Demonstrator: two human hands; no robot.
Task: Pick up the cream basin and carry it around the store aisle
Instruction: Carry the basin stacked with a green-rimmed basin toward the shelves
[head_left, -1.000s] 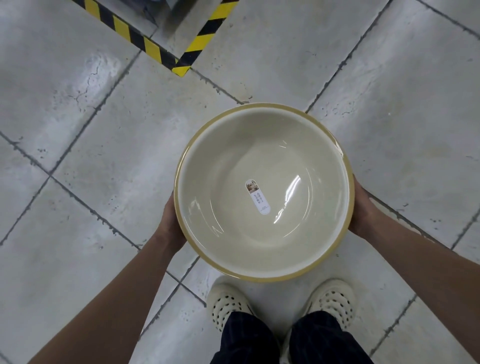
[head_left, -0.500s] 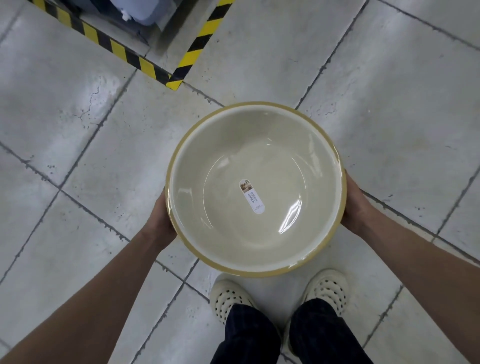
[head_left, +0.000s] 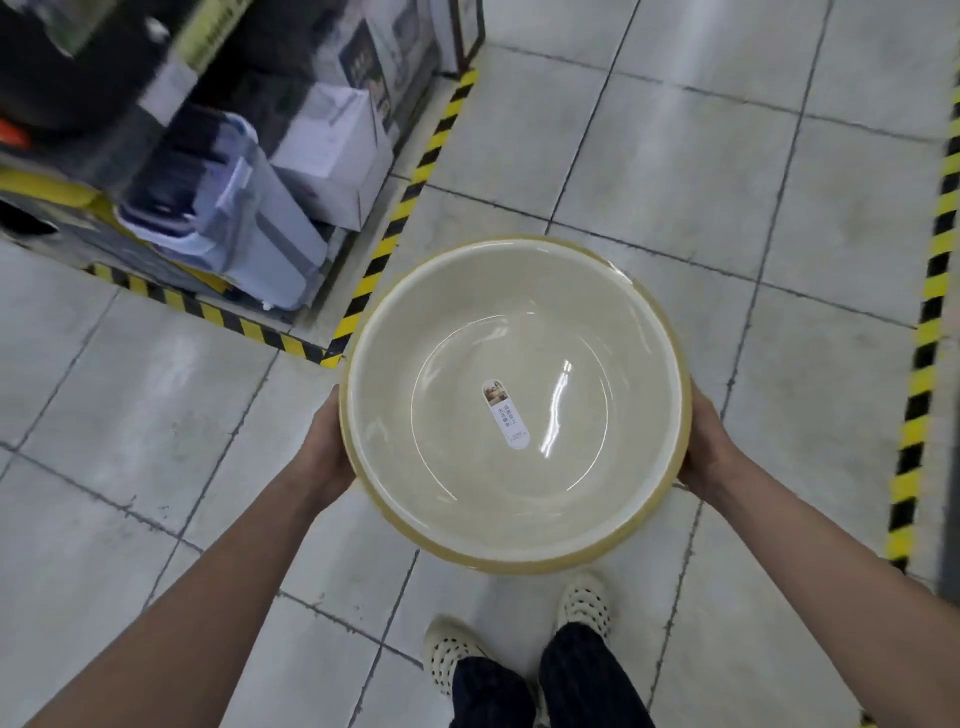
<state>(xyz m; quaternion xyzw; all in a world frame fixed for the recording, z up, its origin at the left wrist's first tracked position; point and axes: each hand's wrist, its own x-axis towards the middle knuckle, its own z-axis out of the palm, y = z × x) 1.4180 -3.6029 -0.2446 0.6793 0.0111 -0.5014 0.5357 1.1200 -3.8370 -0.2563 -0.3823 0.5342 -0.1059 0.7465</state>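
At the centre of the frame, the cream basin hangs above the tiled floor, mouth up, a label on its bottom. Left hand and right hand each grip opposite sides of its rim. Blurred boxes sit upper left behind striped tape.

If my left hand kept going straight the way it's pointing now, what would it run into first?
Nothing new: the left hand is already pressed against the outer wall of the cream basin, so the basin itself blocks it. The striped floor tape lies beyond, though lower, as far as depth shows.
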